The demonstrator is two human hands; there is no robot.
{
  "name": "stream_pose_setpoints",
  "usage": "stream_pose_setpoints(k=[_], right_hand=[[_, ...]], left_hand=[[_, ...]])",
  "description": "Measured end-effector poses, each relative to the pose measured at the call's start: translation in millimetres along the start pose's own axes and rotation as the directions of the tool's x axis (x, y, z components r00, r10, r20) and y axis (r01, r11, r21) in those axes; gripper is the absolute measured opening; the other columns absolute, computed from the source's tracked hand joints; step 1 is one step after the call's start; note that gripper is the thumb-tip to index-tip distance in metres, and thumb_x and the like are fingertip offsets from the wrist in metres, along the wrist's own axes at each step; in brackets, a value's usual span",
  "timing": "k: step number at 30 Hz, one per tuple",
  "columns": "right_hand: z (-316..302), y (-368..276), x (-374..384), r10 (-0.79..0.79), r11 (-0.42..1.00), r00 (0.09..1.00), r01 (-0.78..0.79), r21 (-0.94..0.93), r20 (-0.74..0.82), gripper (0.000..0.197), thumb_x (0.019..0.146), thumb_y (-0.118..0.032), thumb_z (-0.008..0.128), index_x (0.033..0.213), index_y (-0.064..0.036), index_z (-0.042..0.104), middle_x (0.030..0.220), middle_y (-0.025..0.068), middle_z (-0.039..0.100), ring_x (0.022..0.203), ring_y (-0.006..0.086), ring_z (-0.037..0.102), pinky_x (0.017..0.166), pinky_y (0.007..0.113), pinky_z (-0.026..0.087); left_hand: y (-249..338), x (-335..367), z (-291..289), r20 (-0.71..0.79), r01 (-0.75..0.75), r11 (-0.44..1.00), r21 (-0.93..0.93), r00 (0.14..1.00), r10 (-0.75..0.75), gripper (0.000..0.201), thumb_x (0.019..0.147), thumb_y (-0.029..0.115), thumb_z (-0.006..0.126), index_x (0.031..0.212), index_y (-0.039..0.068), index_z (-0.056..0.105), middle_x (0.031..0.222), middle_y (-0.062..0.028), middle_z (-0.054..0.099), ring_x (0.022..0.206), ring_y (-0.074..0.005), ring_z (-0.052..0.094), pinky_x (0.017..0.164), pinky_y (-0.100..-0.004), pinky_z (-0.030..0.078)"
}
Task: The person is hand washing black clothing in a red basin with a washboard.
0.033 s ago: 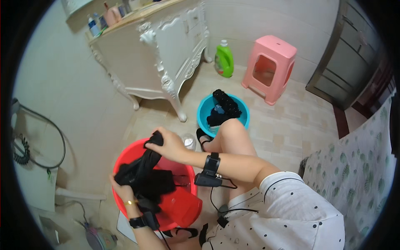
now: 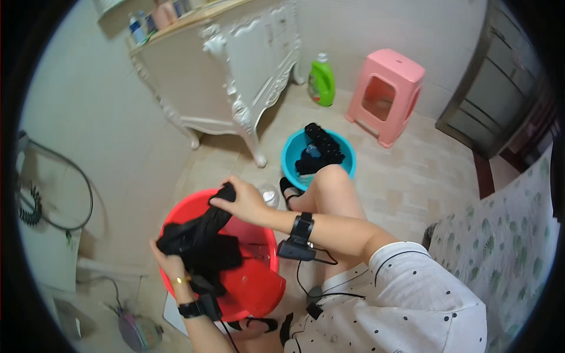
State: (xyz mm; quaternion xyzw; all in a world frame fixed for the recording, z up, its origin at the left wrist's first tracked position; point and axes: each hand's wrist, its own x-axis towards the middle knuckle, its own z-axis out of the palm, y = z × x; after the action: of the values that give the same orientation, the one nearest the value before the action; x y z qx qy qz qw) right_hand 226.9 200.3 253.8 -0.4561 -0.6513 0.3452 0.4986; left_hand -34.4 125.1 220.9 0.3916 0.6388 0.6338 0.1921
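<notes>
Between my hands a wet-looking black garment (image 2: pixel 203 235) is stretched over a red basin (image 2: pixel 187 206). My right hand (image 2: pixel 244 203) grips a bunched end of the cloth at the basin's far rim, thumb pressed over it. Fingers of my left hand (image 2: pixel 168 262) close on the other end at the left rim, partly hidden by the cloth. The lower folds hang into the basin. A smooth red plastic piece (image 2: pixel 259 294) lies at the basin's near right; its kind is unclear.
Past my knee stands a turquoise basin (image 2: pixel 288 154) with dark clothes (image 2: pixel 323 144). A clear container (image 2: pixel 269 194) is beside the red basin. Further off are a green detergent bottle (image 2: pixel 322 81), a pink stool (image 2: pixel 385 94) and a white cabinet (image 2: pixel 194 88). A patterned curtain (image 2: pixel 500 247) hangs right.
The view has shifted slightly. Both hands keep hold of the black garment, and its hanging part has moved a little within the basin.
</notes>
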Motion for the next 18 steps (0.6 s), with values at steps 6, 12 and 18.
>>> stream_pose_setpoints(k=[6,12,18], right_hand=[[32.4,34.1,-7.1,0.304,0.844,0.778,-0.487,0.223,0.549,0.026,0.081,-0.027,0.072,0.097,-0.0080,0.064,0.090,0.0046,0.064,0.077,0.0129,0.062,0.061,0.026,0.054],[93.8,70.5,-52.7,0.169,0.971,0.828,-0.232,0.053,0.535,0.027,0.074,-0.020,0.077,0.083,-0.0023,0.059,0.076,0.0058,0.062,0.072,0.0140,0.060,0.065,0.029,0.049],[125.1,109.8,-140.8,0.070,0.998,0.830,-0.055,-0.043,0.554,0.018,0.076,-0.012,0.070,0.086,-0.0022,0.058,0.085,0.0154,0.061,0.082,0.0305,0.060,0.075,0.036,0.047]], left_hand=[[-30.4,3.2,-11.1,0.043,-0.350,0.851,0.392,0.931,0.363,0.045,0.065,-0.006,0.061,0.109,0.003,0.053,0.102,-0.0149,0.057,0.098,-0.0303,0.056,0.091,-0.0375,0.044],[-162.8,-110.1,-39.5,-0.032,0.367,0.929,0.048,0.930,-0.365,0.034,0.076,0.000,0.056,0.110,0.003,0.056,0.111,-0.0155,0.057,0.106,-0.0279,0.054,0.086,-0.0397,0.048],[-122.9,-161.9,17.1,0.413,0.865,-0.036,-0.501,0.203,-0.888,0.061,0.090,0.053,0.050,0.122,0.002,0.045,0.126,-0.0146,0.048,0.114,-0.0330,0.050,0.091,-0.0560,0.044]])
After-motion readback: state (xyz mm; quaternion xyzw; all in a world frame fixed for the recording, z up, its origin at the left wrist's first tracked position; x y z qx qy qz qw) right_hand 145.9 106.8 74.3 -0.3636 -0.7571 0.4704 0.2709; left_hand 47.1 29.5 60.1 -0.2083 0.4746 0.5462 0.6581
